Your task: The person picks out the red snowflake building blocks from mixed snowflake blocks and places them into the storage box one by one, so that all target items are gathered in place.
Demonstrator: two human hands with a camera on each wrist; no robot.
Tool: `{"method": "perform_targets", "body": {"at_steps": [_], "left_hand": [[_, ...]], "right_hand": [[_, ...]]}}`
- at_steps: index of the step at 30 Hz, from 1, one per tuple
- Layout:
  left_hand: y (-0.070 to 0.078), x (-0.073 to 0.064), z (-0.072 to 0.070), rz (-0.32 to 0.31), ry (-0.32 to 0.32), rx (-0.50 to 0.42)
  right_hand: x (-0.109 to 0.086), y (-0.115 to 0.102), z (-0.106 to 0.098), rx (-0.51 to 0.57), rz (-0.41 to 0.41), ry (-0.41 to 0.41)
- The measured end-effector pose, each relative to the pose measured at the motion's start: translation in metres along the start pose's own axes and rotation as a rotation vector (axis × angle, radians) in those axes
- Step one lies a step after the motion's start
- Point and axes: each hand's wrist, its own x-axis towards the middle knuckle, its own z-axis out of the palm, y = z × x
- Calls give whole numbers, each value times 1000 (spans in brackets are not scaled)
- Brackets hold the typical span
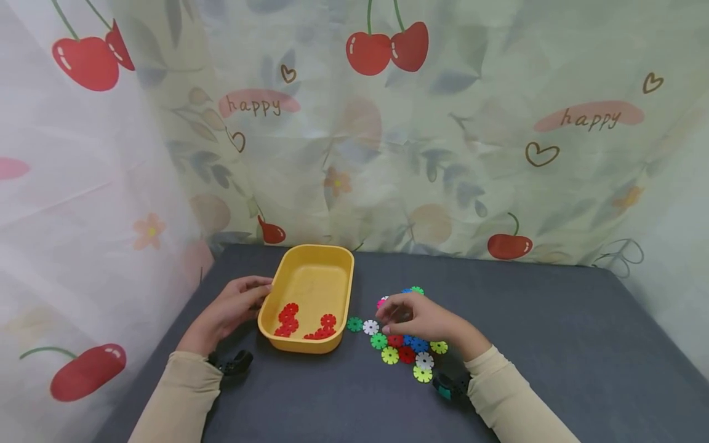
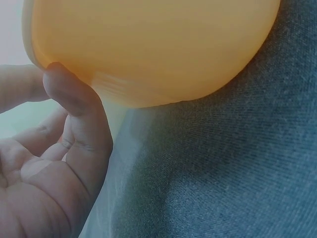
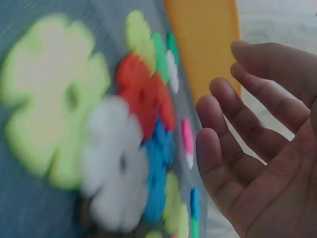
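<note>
My left hand (image 1: 235, 307) is at the left side of a yellow tray (image 1: 312, 298); thumb and fingertips touch its edge. In the left wrist view the thumb (image 2: 81, 114) rests against the tray's outer wall. Red notched plastic discs (image 1: 288, 320) lie in two groups at the tray's near end. My right hand (image 1: 423, 317) hovers over a spread of similar discs in several colours, fingers loosely bent and holding nothing. Around it lie a white disc (image 1: 370, 327), a green disc (image 1: 354, 324), a red disc (image 1: 407, 354) and a yellow-green disc (image 1: 423, 374). The hand hides some discs.
Dark grey cloth covers the table (image 1: 554, 344). A patterned curtain (image 1: 443, 154) hangs behind it and another stands along the left. A thin looped cord (image 1: 626, 252) shows at the back right corner. Each wrist wears a black strap device.
</note>
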Motion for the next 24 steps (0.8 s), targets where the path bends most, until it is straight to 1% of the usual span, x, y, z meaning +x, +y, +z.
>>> {"method": "perform_targets", "body": {"at_steps": [2, 6, 12, 20, 24], "left_hand": [[0, 1, 1, -3, -3, -1], [0, 2, 1, -10, -3, -5], [0, 2, -1, -13, -4, -11], [0, 2, 0, -15, -2, 3], [0, 3, 1, -18, -4, 7]], "right_hand": [[-6, 6, -1, -23, 8, -2], [-13, 12, -3, -70, 56, -4], [-13, 13, -4, -130, 58, -16], [-14, 15, -4, -142, 108, -23], [-15, 17, -2, -160, 119, -21]]}}
